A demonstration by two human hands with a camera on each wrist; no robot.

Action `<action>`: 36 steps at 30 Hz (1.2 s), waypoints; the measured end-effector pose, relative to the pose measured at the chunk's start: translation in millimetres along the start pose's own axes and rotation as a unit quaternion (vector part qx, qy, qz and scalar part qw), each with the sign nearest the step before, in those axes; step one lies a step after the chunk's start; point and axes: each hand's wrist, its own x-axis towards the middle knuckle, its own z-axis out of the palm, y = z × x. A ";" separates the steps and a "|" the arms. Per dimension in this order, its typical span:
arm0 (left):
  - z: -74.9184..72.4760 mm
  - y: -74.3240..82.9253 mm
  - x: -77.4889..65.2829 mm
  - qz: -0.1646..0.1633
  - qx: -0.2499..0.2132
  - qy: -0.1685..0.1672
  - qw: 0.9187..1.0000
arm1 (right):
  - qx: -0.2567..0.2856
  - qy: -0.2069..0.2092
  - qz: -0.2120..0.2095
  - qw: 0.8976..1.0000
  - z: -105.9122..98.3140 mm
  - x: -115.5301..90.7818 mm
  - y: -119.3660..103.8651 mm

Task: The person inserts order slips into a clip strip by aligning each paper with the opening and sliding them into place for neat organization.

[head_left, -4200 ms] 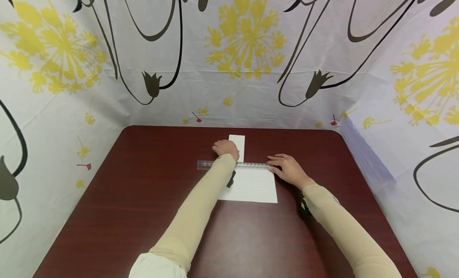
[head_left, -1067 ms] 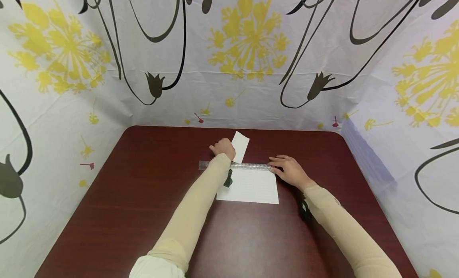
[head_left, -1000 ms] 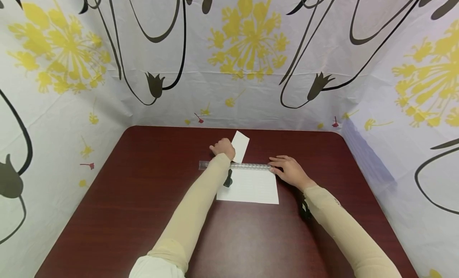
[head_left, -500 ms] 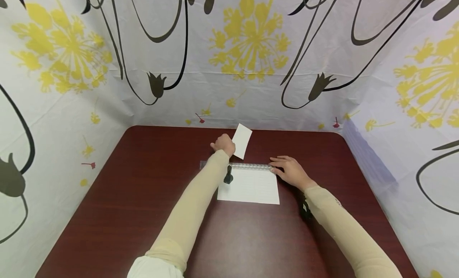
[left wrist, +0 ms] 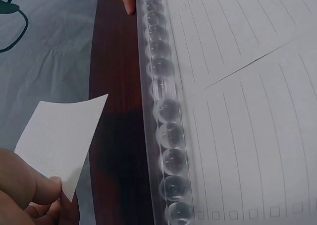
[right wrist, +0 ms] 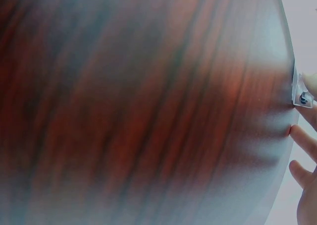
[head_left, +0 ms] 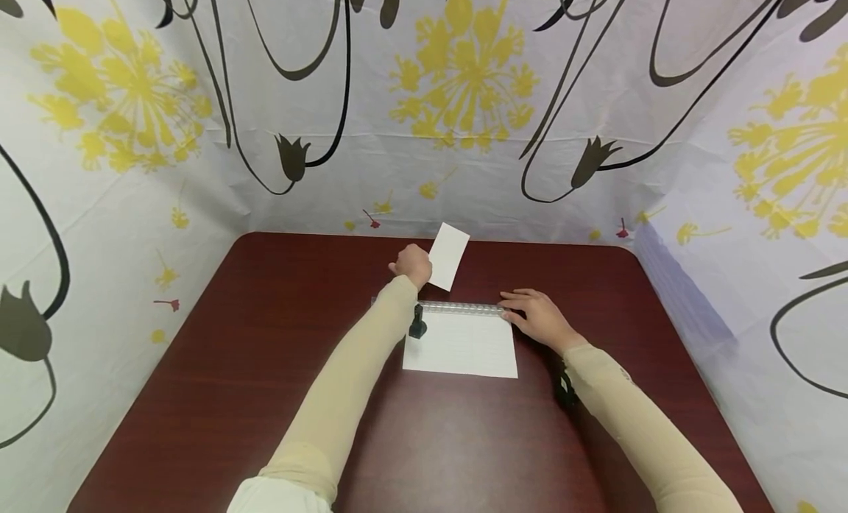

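Note:
In the head view my left hand (head_left: 414,265) is raised beyond the ruler, near the far table edge. Thumb and fingers pinch a corner of a small white paper piece (left wrist: 64,133), which has faint small circles printed along its lower part in the left wrist view. A clear plastic ruler (head_left: 464,308) with a row of round bumps lies along the far edge of a lined white sheet (head_left: 470,344). My right hand (head_left: 535,318) holds the ruler's right end between thumb and forefinger, the other fingers spread on the table. The left forearm hides the ruler's left part.
The dark red-brown table (head_left: 232,366) carries the sheet and ruler near its far side. A small black device (head_left: 417,323) at my left wrist overhangs the sheet. Flower-patterned white cloth (head_left: 358,182) surrounds the table at the back and sides.
The small paper first lay straight above the ruler, joined in line with the sheet. It tilted, came away from the ruler, and moved farther back with my left hand. The right hand stayed put.

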 end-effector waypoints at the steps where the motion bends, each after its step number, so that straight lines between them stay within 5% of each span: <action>1: -0.7 -0.8 0.1 0.003 -0.005 0.002 1.000 | -0.001 0.000 0.000 1.000 0.2 0.0 0.2; 26: -28.4 -17.8 -5.5 0.063 -0.083 0.032 0.994 | -0.005 0.003 0.004 1.000 1.7 -1.5 0.8; 36: -40.4 -28.8 -4.4 0.097 -0.144 0.026 0.984 | -0.001 -0.004 0.005 1.000 0.3 -1.6 -1.0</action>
